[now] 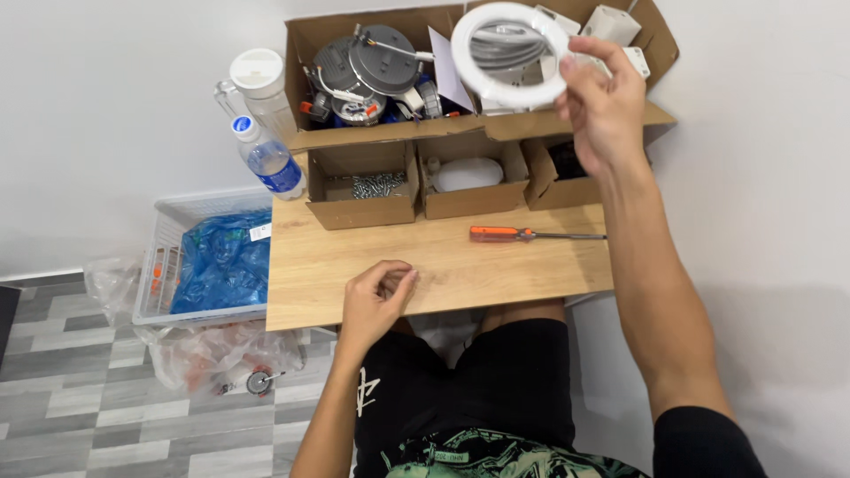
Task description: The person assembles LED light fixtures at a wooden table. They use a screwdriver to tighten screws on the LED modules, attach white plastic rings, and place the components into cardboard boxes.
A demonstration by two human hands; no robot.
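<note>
Left hand (pixel 376 296) rested on front edge of wooden board (pixel 496 265), fingers curled, small item possibly pinched, cannot be told. Right hand (pixel 602 111) raised, white ring (pixel 509 53) gripped by rim above large cardboard box (pixel 381 133). Orange screwdriver (pixel 531 234) laid within reach. Screws (pixel 376 184) kept sorted in small box.

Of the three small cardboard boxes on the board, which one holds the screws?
The leftmost small box: a heap of silver screws lies inside. The middle box holds a white rounded thing, the right one something dark.
</note>
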